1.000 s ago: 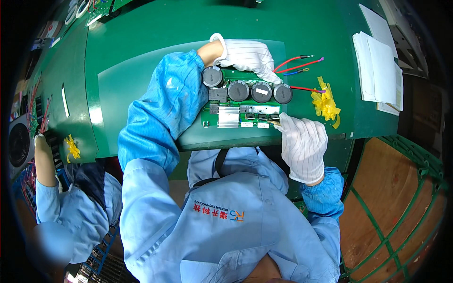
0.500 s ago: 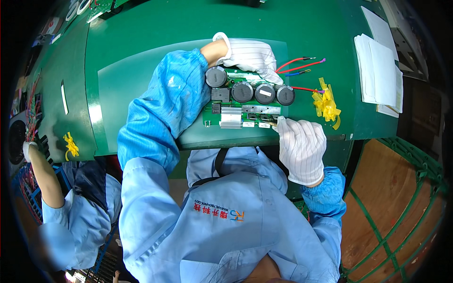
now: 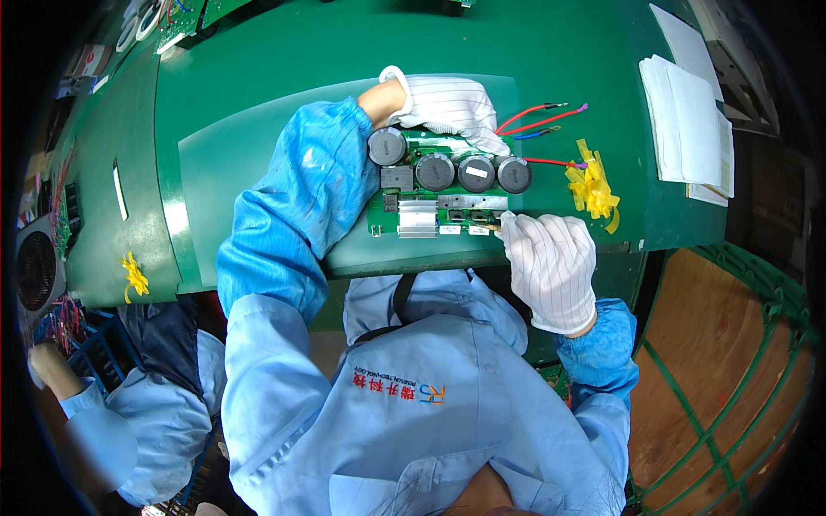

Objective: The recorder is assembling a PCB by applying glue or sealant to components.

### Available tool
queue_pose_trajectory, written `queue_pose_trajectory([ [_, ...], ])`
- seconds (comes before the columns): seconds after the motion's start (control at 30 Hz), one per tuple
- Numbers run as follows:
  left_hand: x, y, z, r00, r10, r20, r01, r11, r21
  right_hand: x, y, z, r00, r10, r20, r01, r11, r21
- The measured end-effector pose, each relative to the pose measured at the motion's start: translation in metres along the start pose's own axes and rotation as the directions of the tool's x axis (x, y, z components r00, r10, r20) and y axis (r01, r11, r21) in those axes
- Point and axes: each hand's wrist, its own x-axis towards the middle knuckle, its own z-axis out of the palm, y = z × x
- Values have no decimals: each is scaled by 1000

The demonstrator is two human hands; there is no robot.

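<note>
Green circuit board (image 3: 443, 185) near table's front edge (image 3: 447, 260); papers (image 3: 688, 120) well apart.

The person wears a light blue work shirt (image 3: 430, 439), with an embroidered mark (image 3: 396, 390) in red, blue and orange on the chest. Over the forearms there are 2 sleeve covers of brighter blue: the left cover (image 3: 288, 198) is wrinkled, with small pale patches, and the right cover (image 3: 605, 348) is gathered near the wrist. The left hand (image 3: 449, 103) and the right hand (image 3: 551, 267) wear white gloves (image 3: 564, 292) with thin dark stripes
</note>
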Motion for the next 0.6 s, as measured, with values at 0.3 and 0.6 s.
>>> queue_pose_trajectory([
  [0.3, 15, 22, -13, 994, -39, 100, 46, 996, -71, 4, 1, 0, 997, 8, -75, -7, 1000, 21],
  [0.6, 105, 29, -21, 979, -121, 167, 142, 982, -121, 12, -9, 2, 994, -70, -87, 69, 997, -19],
])
